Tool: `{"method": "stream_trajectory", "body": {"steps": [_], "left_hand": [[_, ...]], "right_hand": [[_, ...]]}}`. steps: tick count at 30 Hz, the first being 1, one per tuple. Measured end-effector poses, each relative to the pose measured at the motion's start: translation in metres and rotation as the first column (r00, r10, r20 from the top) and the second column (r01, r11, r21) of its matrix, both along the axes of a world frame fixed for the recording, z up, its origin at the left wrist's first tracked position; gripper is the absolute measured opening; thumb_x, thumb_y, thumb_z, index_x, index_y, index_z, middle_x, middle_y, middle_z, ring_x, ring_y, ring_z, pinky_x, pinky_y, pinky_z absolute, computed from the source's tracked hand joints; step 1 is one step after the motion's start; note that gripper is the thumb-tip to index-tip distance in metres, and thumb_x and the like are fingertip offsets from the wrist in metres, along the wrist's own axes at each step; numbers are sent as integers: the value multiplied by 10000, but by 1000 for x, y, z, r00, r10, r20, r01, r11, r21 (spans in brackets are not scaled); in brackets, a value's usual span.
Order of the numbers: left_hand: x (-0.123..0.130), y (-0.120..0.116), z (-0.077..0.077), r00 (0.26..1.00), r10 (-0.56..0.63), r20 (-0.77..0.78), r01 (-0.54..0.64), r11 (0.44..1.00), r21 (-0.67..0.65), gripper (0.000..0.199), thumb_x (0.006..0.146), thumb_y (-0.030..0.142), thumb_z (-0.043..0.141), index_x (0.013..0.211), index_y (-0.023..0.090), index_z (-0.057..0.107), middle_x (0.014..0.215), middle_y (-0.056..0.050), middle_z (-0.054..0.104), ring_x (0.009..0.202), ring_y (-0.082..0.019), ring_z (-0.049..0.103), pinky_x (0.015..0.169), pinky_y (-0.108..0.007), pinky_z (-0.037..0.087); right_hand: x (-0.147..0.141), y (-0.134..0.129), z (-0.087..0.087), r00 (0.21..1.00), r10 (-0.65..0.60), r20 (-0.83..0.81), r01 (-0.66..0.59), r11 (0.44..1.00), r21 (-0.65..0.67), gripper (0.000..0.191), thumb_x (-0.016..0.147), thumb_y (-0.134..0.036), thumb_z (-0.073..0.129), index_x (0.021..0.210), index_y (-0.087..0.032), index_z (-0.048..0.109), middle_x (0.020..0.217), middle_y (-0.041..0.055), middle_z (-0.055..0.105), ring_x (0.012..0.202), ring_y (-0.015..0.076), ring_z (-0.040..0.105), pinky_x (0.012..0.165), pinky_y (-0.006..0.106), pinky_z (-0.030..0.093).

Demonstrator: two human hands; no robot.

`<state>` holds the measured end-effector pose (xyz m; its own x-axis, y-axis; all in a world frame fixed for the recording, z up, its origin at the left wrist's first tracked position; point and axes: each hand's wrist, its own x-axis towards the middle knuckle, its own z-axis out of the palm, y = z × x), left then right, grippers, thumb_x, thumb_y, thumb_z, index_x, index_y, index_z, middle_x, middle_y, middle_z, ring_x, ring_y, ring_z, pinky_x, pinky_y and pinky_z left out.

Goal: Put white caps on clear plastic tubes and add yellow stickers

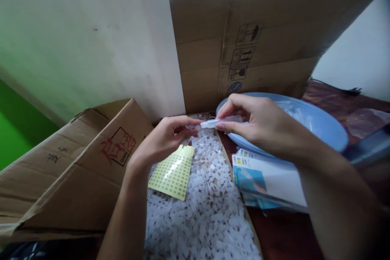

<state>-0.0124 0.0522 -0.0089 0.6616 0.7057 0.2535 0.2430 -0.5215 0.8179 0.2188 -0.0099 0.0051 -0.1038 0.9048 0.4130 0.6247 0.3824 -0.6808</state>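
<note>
My right hand pinches a slim translucent plastic tube between thumb and fingers, its narrow end pointing left. At that end, the curled fingertips of my left hand come close together; whatever they hold is too small to make out. Below both hands, a shallow cardboard tray is filled with many small clear-white plastic pieces. On these pieces, under my left hand, lies a yellow sheet of small round stickers, its top edge ragged.
At the left stands an open cardboard box. A blue round basin holding clear plastic items is at the right, with printed packages in front. Behind leans a large carton beside the white wall.
</note>
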Motion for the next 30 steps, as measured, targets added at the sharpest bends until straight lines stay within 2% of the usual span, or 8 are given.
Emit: {"method": "stream_trajectory", "body": {"steps": [3, 7, 11, 16, 20, 24, 30], "left_hand": [[0, -2, 2, 999, 25, -38, -23, 999, 44, 328, 950, 196, 619, 1254, 165, 738, 1072, -72, 775, 873, -145, 670, 751, -232, 528], [-1, -2, 2, 997, 57, -53, -51, 993, 110, 426, 958, 206, 600, 1378, 168, 661, 939, -53, 761, 716, -116, 602, 679, -225, 510], [-1, -2, 0, 999, 20, -50, -10, 980, 198, 492, 962, 177, 581, 1452, 212, 593, 877, -21, 718, 686, -99, 547, 644, -199, 476], [3, -6, 2, 1000, 7, -4, -5, 951, 310, 537, 970, 127, 547, 1490, 256, 553, 811, 4, 675, 667, -87, 531, 646, -171, 472], [4, -10, 6, 1000, 8, 30, -18, 939, 343, 551, 951, 90, 532, 1479, 244, 569, 766, 9, 666, 657, -85, 553, 672, -161, 508], [-2, -12, 8, 999, 44, 5, -43, 922, 386, 559, 931, 101, 572, 1466, 264, 581, 795, 7, 694, 662, -86, 552, 690, -169, 526], [-7, -10, 8, 999, 35, -13, -29, 941, 336, 540, 919, 99, 590, 1437, 248, 611, 739, 11, 680, 637, -81, 543, 613, -143, 481]], "right_hand": [[-2, 0, -1, 1000, 24, 12, -24, 1000, -2, 167, 898, -348, 739, 875, -203, 660, 794, 22, 718, 689, 183, 683, 552, 268, 483], [-3, -2, 0, 999, 44, 32, -44, 999, -6, 154, 923, -339, 716, 911, -197, 656, 777, 6, 708, 647, 155, 651, 535, 252, 444], [-9, -5, 0, 992, 125, 22, -124, 991, -54, 120, 971, -333, 655, 982, -214, 667, 809, -7, 712, 672, 138, 641, 568, 245, 429], [-18, -10, 1, 989, 139, 45, -138, 990, -24, 106, 971, -256, 619, 891, -187, 634, 720, -21, 656, 604, 113, 562, 538, 243, 371], [-23, -12, 3, 989, 113, 91, -118, 991, 58, 86, 934, -189, 635, 854, -184, 603, 660, -34, 601, 566, 103, 492, 520, 241, 333], [-28, -9, 1, 982, 151, 116, -165, 978, 124, 78, 916, -137, 625, 860, -182, 595, 745, -14, 644, 632, 114, 540, 557, 241, 349], [-31, -6, -2, 972, 179, 155, -200, 970, 136, 83, 907, -112, 608, 878, -185, 583, 745, -15, 640, 621, 115, 531, 574, 240, 354]]}}
